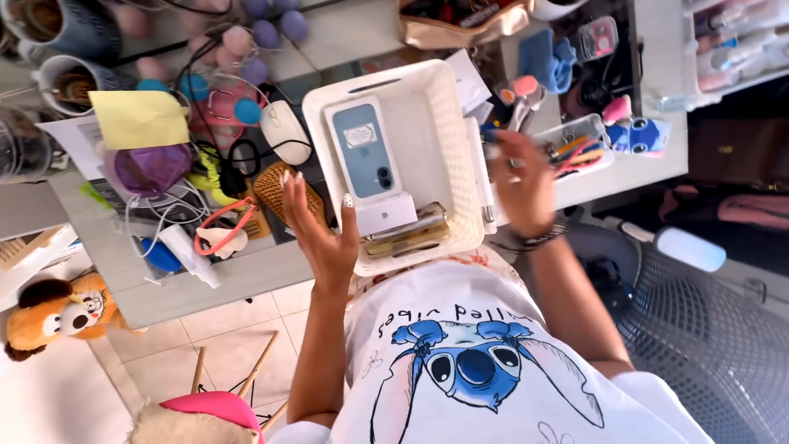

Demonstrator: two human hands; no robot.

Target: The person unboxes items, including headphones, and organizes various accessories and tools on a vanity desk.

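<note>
A white plastic basket (440, 123) rests against my body and the desk edge. Inside it lie a light blue phone box (364, 148), a small white box (386, 212) and a gold flat item (408, 233). My left hand (320, 226) is raised with fingers spread just left of the basket's near corner, holding nothing. On the right, my right hand (522, 181) hovers beside the basket's right wall, fingers curled loosely over the desk near a clear tray of pens (575, 144); whether it holds anything is unclear.
The desk (246, 271) is crowded: a white mouse (285, 131), yellow sticky note (138, 119), purple pouch (152, 167), cables, woven coaster (275, 189), mugs (70, 82). A plush dog (57, 312) lies on the floor at left, a pink stool (215, 404) below, a mesh chair (707, 329) at right.
</note>
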